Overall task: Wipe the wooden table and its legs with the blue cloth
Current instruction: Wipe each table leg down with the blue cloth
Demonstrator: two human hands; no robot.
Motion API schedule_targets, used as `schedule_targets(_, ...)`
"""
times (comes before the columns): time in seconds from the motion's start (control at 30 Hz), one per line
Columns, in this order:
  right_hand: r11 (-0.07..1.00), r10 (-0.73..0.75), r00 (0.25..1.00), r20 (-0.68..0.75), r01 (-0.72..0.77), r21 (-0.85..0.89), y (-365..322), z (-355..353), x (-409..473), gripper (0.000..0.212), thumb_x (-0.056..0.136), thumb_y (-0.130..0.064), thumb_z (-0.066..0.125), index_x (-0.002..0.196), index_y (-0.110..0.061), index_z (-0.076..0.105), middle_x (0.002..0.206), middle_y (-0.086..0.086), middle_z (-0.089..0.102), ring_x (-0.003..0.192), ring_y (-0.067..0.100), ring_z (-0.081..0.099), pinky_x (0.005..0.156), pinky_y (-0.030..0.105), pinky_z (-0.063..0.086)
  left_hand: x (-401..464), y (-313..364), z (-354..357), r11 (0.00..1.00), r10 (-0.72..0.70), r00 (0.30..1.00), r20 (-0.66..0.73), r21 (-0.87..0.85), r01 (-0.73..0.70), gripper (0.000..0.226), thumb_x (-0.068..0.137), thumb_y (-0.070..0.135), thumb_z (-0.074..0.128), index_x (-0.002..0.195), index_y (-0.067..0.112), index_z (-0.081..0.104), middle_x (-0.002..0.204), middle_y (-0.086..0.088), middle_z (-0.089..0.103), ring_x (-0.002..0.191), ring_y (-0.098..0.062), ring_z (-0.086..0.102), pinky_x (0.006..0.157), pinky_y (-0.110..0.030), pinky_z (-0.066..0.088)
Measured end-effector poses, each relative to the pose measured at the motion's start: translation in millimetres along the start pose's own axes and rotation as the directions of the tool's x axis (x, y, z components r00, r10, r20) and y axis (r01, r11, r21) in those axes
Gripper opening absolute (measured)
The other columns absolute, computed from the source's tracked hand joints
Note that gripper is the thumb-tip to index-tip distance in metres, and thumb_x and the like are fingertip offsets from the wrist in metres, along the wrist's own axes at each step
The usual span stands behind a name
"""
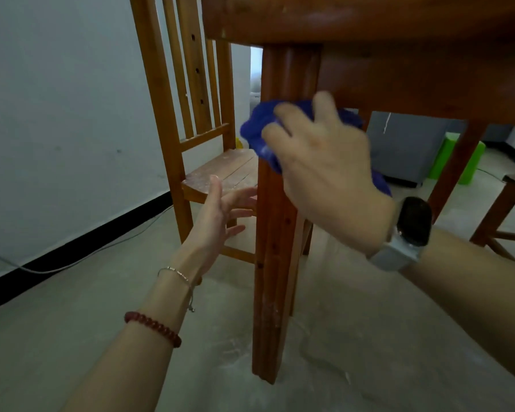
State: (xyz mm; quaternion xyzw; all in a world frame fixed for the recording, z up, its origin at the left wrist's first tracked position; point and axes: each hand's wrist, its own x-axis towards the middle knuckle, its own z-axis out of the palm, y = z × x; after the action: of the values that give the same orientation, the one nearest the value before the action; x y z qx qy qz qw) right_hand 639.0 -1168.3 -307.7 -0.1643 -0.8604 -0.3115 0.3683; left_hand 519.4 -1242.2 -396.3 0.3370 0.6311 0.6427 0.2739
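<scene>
Cloth: our blue cloth (257,129) is pressed against the upper part of the table leg (275,263), under the surface (369,22).
Right hand (321,162): we grip the cloth, fingers curled round it.
Left hand (217,215): released, fingers spread beside the leg.
Behind: a wooden chair (173,120).
</scene>
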Motion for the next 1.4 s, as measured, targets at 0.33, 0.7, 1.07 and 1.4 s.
schedule_targets(0.33,0.976,-0.219,0.952,0.214,0.212,0.058,-12.3,16.6,-27.2,0.039,0.082,-0.018,0.061,0.118,-0.015,0.045,0.125,0.01,0.048,0.114,0.033,0.043,0.066,0.035,0.043,-6.1,2.0,-1.8,1.0,-0.004,1.0,0.014,-0.022,0.004,0.071,0.088,0.061,-0.001,0.121,0.028,0.052,0.116,0.005,0.059,0.113,-0.017,0.051,0.103,-0.042,0.032)
schedule_targets(0.7,0.93,-0.302,0.939,0.167,0.252,0.267,-69.2,127.8,-175.2,0.031,0.071,-0.02,0.072,0.1,-0.016,0.062,0.117,0.008,0.061,0.087,0.029,0.055,0.054,0.033,0.046,-18.6,-64.9,6.2,0.996,-0.081,0.995,-0.055,0.028,0.082,0.073,0.08,0.069,0.008,0.123,0.029,0.052,0.126,0.004,0.054,0.116,-0.017,0.051,0.105,-0.048,0.034)
schedule_targets(1.07,0.937,-0.198,0.966,0.169,0.136,0.321,-63.3,105.9,-160.3,0.027,0.076,-0.017,0.066,0.102,-0.012,0.062,0.116,0.013,0.061,0.084,0.032,0.057,0.055,0.036,0.047,-24.2,-93.5,9.8,0.979,-0.082,0.996,-0.031,0.187,0.086,0.065,0.092,0.052,-0.004,0.129,0.032,0.046,0.121,0.012,0.052,0.116,-0.008,0.044,0.107,-0.042,0.025)
schedule_targets(1.4,0.897,-0.442,0.695,0.567,0.328,0.297,-87.8,103.0,-157.5,0.034,0.087,-0.008,0.038,0.12,-0.006,0.042,0.126,0.019,0.043,0.111,0.036,0.039,0.08,0.043,0.042,-22.3,-96.1,5.1,0.979,-0.092,0.995,-0.032,0.182,0.096,0.08,0.086,0.056,-0.012,0.129,0.029,0.05,0.13,0.009,0.052,0.118,-0.011,0.046,0.105,-0.041,0.029)
